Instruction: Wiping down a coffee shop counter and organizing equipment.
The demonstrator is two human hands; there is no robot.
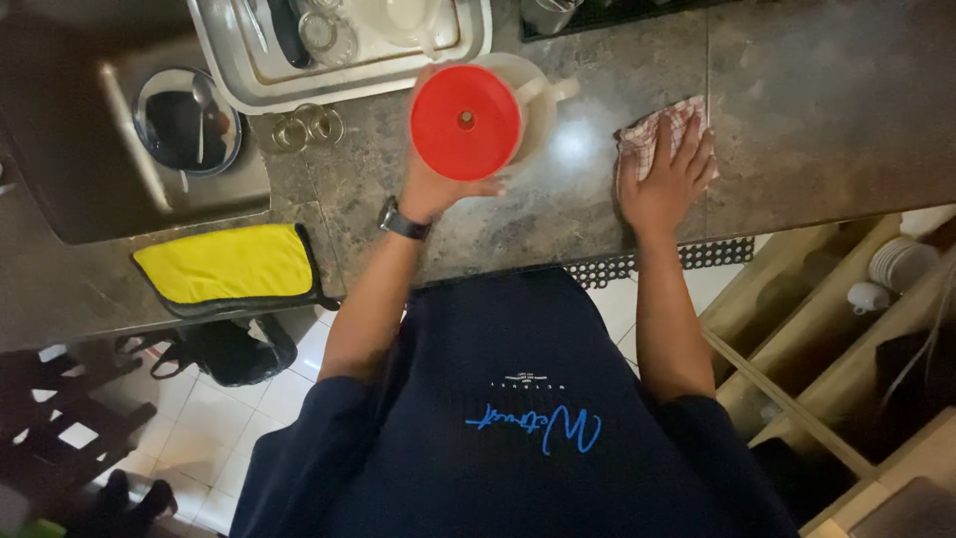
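My left hand (435, 186), with a watch on its wrist, grips a white plastic jug (539, 97) with a round red lid (465, 123). It holds the jug just above or on the dark stone counter (817, 110). My right hand (665, 179) lies flat with spread fingers on a red-and-white checked cloth (645, 135), pressing it to the counter right of the jug. A wet shine shows on the stone between jug and cloth.
A steel sink (80, 169) at the left holds a bowl with a spoon (187, 122). A white tray (231, 72) with glassware sits behind the jug. A yellow cloth (227, 263) lies on the counter's near edge. Wooden shelves with cups (894, 267) stand at the right.
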